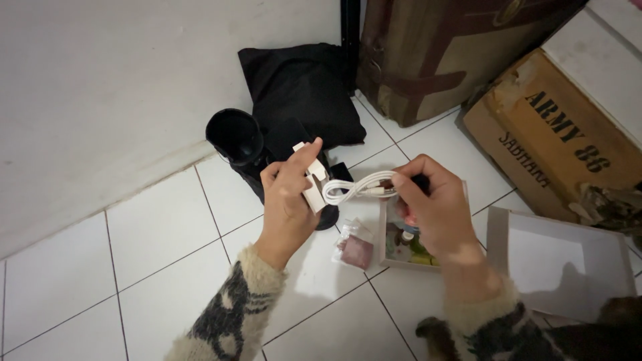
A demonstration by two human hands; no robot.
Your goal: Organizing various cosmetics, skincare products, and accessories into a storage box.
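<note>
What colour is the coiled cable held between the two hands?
White. The coiled cable shows best in the head view, pinched by the right hand beside the left hand.

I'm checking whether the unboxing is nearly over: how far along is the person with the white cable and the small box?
Done: the box lid lies off on the floor tiles and a small plastic packet is already out. In hand: the right hand holds the folded white cable, the left hand a white cardboard insert. Left: small items remain inside the open box.
</note>
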